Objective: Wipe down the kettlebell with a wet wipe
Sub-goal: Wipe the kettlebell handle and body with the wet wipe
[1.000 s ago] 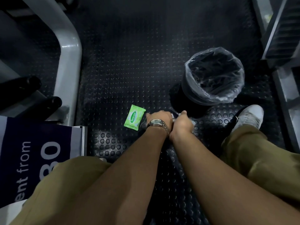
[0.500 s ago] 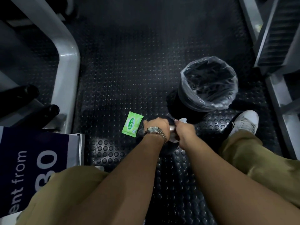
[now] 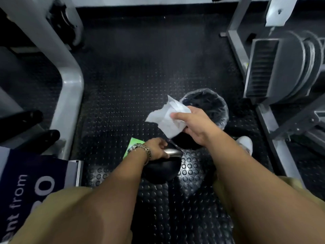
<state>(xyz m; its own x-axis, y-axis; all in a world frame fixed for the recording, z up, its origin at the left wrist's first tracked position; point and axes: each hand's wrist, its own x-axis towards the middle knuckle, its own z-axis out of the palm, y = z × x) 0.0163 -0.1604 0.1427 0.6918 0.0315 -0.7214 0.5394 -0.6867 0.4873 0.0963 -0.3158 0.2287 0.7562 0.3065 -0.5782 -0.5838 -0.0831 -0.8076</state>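
A black kettlebell (image 3: 162,169) with a shiny metal handle stands on the studded rubber floor between my legs. My left hand (image 3: 155,148), a metal watch on its wrist, grips that handle. My right hand (image 3: 192,123) is raised off the kettlebell and pinches a crumpled white wet wipe (image 3: 168,118), held in the air just left of the bin's rim. A green wet-wipe packet (image 3: 134,144) lies on the floor, mostly hidden behind my left wrist.
A small black bin with a clear liner (image 3: 211,106) stands just beyond my right hand. Grey machine frames (image 3: 70,95) rise at the left, weight plates (image 3: 288,66) at the right. A dark banner (image 3: 35,176) stands at lower left. My white shoe (image 3: 245,143) is near the bin.
My right hand has lifted off the kettlebell handle with the wipe and moved up and right toward the bin. The left hand keeps its grip. The camera has tilted upward.
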